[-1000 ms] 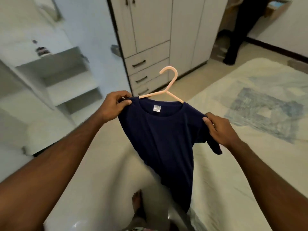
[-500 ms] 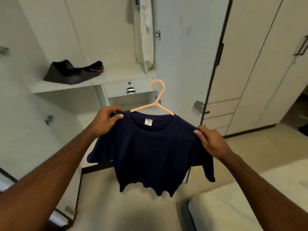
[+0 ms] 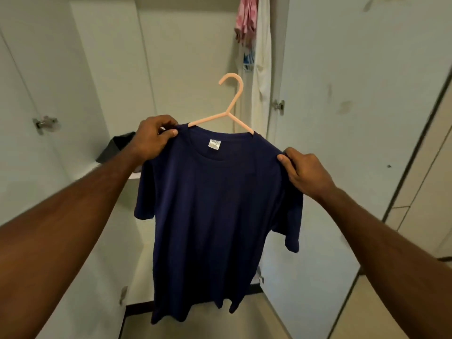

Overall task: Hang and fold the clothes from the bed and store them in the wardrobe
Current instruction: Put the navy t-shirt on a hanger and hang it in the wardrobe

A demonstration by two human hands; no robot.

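I see the left hand and right hand pinching the shoulders of the navy shirt on its pink hanger, before the open wardrobe.

Navy T-shirt; peach hanger; white wardrobe.

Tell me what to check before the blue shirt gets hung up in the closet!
1. Navy blue cotton T-shirt sits on the peach plastic hanger: ok.
2. Left hand and right hand each pinch a shoulder: ok.
3. Hook free and upright: ok.
4. White wardrobe door open: ok.
5. Rail to hook onto: cannot tell, out of view.
6. Room beside the hanging white printed shirt: ok.
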